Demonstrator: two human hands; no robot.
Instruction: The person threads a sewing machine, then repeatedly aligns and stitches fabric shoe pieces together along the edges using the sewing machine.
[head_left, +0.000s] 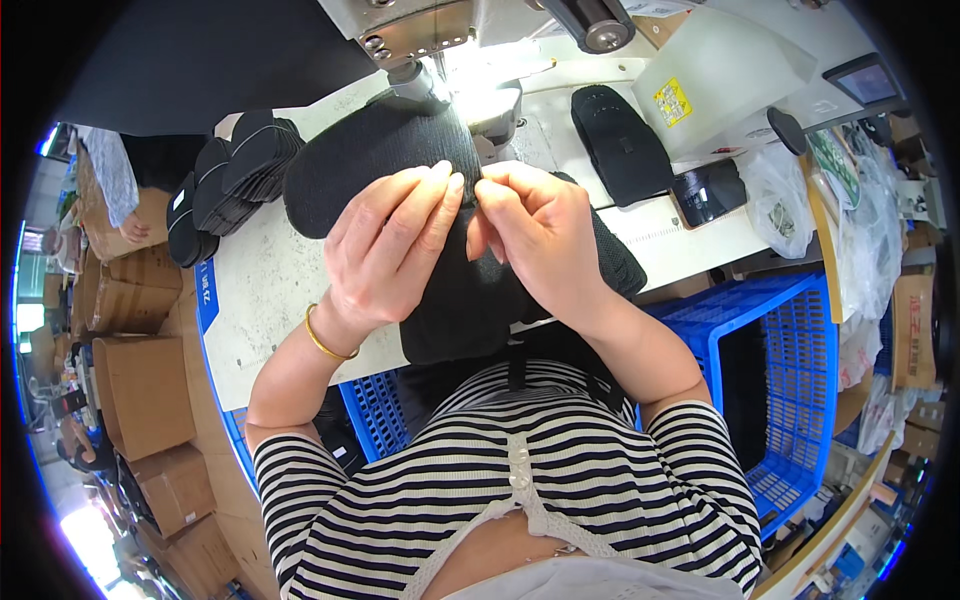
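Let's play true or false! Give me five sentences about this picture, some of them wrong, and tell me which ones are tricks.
1. A gold-coloured bangle is on the wrist of the left hand. True.

2. The right hand is wearing a thick glove. False: it is bare.

3. The big plastic crate on the person's right is red. False: it is blue.

4. The person's shirt has black and white stripes. True.

5. The dark stacked pieces at the far left of the table are bright yellow. False: they are mostly black.
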